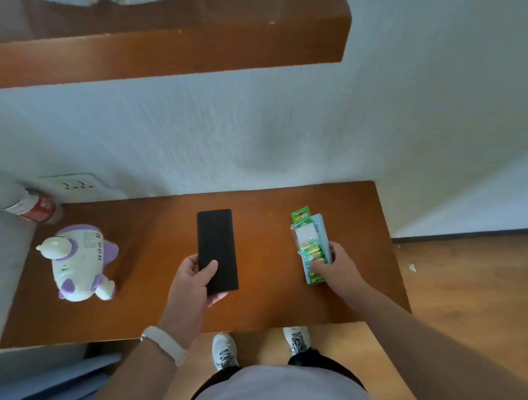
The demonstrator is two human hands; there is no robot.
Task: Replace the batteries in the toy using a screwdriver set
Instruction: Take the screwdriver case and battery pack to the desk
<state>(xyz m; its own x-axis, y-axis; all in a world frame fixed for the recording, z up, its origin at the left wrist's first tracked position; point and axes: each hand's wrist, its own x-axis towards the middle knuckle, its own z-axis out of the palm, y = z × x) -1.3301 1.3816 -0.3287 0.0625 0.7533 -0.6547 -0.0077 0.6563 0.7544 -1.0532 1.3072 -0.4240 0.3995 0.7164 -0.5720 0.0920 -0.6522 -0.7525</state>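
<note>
Our left hand [189, 283] grips the closed black case [218, 249] at its near end. Right hand [339, 266] holds the battery pack [311, 246], cells visible inside. Toy [78, 262] lies on the desk [161, 240], far left.

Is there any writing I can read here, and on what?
"GP": near end of the battery pack, faint.
Green top of that pack: print too blurred to read.
Red label on the bottle: too blurred to read.
No writing shows on the black case or the toy.

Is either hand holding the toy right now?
No, the toy lies apart on the table; left hand holds a black case, right hand a battery pack.
</note>
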